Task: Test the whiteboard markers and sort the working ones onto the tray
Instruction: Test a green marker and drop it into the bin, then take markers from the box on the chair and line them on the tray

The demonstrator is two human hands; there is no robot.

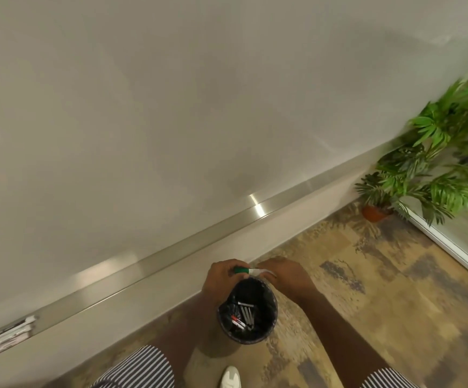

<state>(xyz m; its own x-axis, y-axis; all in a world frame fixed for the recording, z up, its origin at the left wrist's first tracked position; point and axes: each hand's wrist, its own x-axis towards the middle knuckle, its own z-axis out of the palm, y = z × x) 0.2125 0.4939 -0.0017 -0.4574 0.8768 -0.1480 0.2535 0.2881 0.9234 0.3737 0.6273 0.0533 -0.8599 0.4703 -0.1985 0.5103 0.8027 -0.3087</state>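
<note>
A white marker [251, 271] with a green cap is held level between both hands, just above a small black bin [248, 312]. My left hand [223, 280] grips the green cap end. My right hand [286, 275] grips the white barrel end. Several discarded markers, one with a red cap, lie at the bottom of the bin. The metal tray [149, 261] runs along the foot of the whiteboard [143, 121], and a group of markers [3, 336] lies on it at the far left.
A potted green plant [437, 163] stands in the right corner by a glass panel. The floor is patterned carpet [367, 289]. A white shoe [230, 376] shows at the bottom edge, just below the bin.
</note>
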